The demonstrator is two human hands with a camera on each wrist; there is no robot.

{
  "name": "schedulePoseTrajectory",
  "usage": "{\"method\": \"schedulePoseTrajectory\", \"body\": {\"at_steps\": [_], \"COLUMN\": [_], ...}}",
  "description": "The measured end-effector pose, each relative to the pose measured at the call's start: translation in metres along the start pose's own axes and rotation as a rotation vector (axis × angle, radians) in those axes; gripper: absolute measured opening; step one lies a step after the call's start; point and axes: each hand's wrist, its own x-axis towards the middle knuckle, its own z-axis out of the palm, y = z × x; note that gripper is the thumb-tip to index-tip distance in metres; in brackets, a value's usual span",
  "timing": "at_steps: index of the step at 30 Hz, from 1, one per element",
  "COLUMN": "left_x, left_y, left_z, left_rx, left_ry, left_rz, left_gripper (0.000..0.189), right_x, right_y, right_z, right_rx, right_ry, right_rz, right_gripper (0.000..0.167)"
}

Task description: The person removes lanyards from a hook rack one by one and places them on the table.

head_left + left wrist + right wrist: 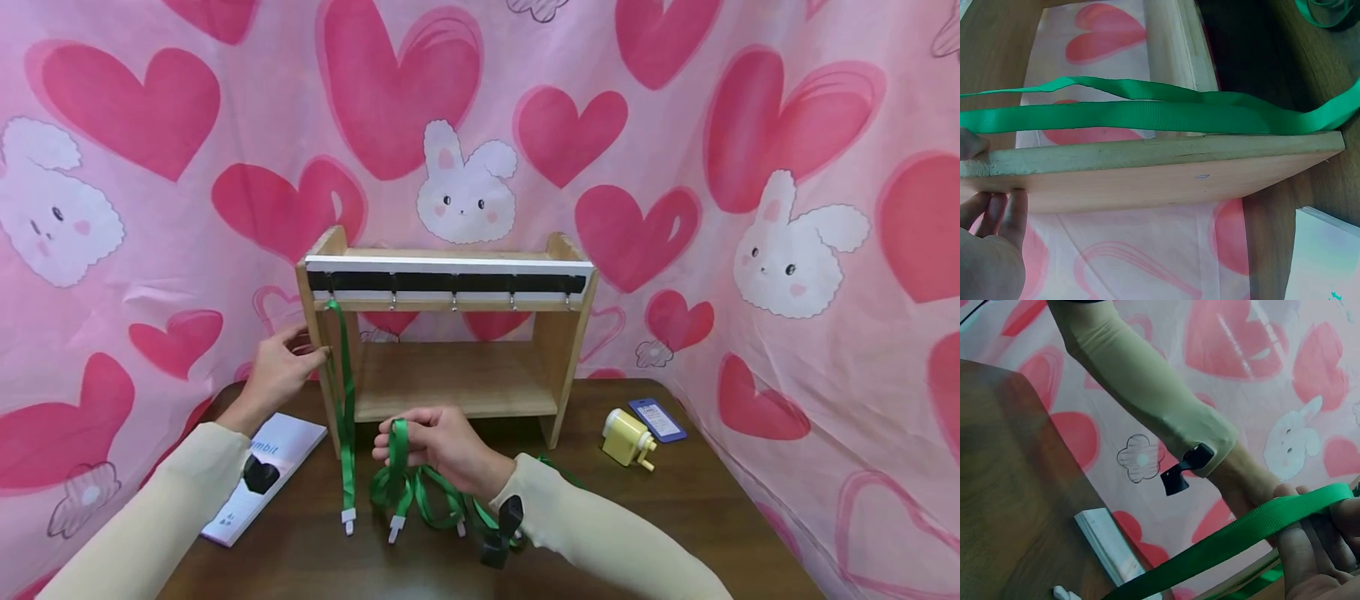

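Note:
A wooden shelf (457,379) stands on the table, with a row of small hooks (453,300) along its front bar. From the leftmost hook hangs a green lanyard (346,392) with a white clip at its lower end. My left hand (281,367) grips the shelf's left side panel (1135,187), thumb on the front edge and fingers on the outer face. In front of the shelf, my right hand (450,446) pinches another green lanyard (1235,534) near its looped end. Beneath that hand lie more green lanyards (427,508), partly hidden by the right forearm.
A white booklet (277,462) lies at the left, partly under the left forearm. To the right of the shelf are a yellow and white crank device (626,439) and a blue card holder (657,419). Pink cloth with hearts and rabbits (570,200) hangs behind.

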Motion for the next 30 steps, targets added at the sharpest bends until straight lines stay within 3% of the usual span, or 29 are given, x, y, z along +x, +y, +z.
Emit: {"method": "schedulePoseTrajectory", "body": {"at_steps": [7, 11, 20, 30], "left_x": [0.003, 0.003, -0.001, -0.002], "left_y": [0.003, 0.004, 0.004, 0.001], "left_z": [-0.003, -0.003, -0.002, -0.001], "left_rx": [0.022, 0.024, 0.02, 0.017], "left_ry": [-0.015, -0.008, -0.022, -0.012], "left_rz": [-0.033, -0.016, -0.031, -0.028], "left_gripper": [0.061, 0.059, 0.061, 0.059], "right_x": [0.004, 0.009, 0.023, 0.042], "right_y": [0.013, 0.03, 0.07, 0.098], "right_z": [-0.011, -0.018, -0.026, -0.024], "right_rx": [-0.04, -0.104, -0.185, -0.285], "right_ry": [0.01, 0.035, 0.167, 0.292], "right_rz": [0.021, 0.032, 0.027, 0.023], "right_gripper": [0.039, 0.037, 0.024, 0.023]}}
